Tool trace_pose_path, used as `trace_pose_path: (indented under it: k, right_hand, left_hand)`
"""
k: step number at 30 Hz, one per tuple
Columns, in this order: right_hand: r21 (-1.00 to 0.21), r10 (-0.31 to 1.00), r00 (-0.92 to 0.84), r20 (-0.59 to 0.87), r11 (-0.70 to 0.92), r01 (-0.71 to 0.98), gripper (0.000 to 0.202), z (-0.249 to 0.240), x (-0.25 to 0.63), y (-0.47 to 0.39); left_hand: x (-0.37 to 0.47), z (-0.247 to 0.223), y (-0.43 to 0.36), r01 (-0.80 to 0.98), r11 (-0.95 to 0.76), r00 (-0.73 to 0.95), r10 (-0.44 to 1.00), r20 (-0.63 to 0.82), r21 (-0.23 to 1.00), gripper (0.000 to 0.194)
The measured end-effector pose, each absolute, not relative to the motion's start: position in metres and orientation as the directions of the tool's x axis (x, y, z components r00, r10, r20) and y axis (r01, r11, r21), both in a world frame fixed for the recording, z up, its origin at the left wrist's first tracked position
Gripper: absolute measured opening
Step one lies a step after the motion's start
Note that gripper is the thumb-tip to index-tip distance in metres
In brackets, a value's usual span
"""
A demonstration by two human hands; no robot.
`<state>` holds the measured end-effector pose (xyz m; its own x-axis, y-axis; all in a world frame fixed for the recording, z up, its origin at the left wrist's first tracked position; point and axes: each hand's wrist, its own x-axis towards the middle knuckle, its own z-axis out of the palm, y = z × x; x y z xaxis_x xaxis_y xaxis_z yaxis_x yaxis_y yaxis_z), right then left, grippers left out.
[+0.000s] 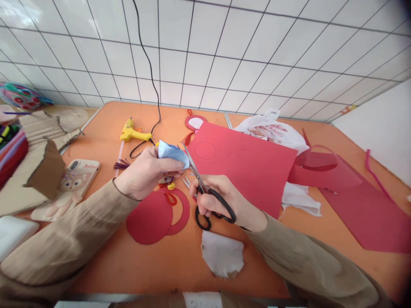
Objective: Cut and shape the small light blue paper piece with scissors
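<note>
Between thumb and fingers, my left hand (pixel 144 171) pinches a piece of light blue fabric or paper (pixel 173 155), folded or curled over. My right hand (pixel 221 196) grips black-handled scissors (pixel 196 171), whose blades point up and left and meet the blue piece's right edge. A second pair of black-handled scissors (pixel 203 220) lies partly hidden beneath that hand. Below my hands are a red disc (pixel 149 218) and a red ring (pixel 183 214) that overlap. A large red sheet (pixel 247 167) with a circle drawn on it lies to the right.
A yellow glue gun (pixel 135 133) with a black cord lies at the back left. Cardboard (pixel 28 175) and a phone (pixel 81 173) are on the left. A white scrap (pixel 222 253) lies in front, a plastic bag (pixel 272 130) behind, and red sheets (pixel 366 205) at right.
</note>
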<state>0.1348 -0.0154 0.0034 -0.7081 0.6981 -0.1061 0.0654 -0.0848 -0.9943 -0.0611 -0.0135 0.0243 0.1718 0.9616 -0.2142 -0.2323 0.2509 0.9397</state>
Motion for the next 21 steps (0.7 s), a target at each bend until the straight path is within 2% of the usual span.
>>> trace_pose_path:
  k: [5, 12, 17, 21]
  right_hand:
    - [-0.998, 0.693, -0.721, -0.029, 0.021, 0.060, 0.055, -0.0010, 0.1381, -0.0137]
    - [-0.976, 0.713, -0.699, -0.054, 0.111, 0.189, 0.052, -0.0018, 0.1386, -0.0122]
    - [-0.978, 0.731, -0.677, -0.086, 0.069, 0.199, 0.050, 0.0007, 0.1370, -0.0129]
    - [-0.983, 0.720, -0.673, -0.167, -0.072, 0.167, 0.046, 0.0033, 0.1373, -0.0148]
  left_hand:
    - [-0.0618, 0.0245, -0.0141, -0.221, 0.265, 0.157, 0.960, -0.234, 0.939, 0.008]
    - [-0.0642, 0.0249, -0.0125, -0.175, 0.231, 0.197, 0.961, -0.196, 0.957, 0.013]
    - [-0.0654, 0.0256, -0.0126, -0.180, 0.230, 0.213, 0.958, -0.191, 0.956, 0.016]
    - [-0.0658, 0.0251, -0.0129, -0.242, 0.252, 0.227, 0.954, -0.198, 0.937, 0.013]
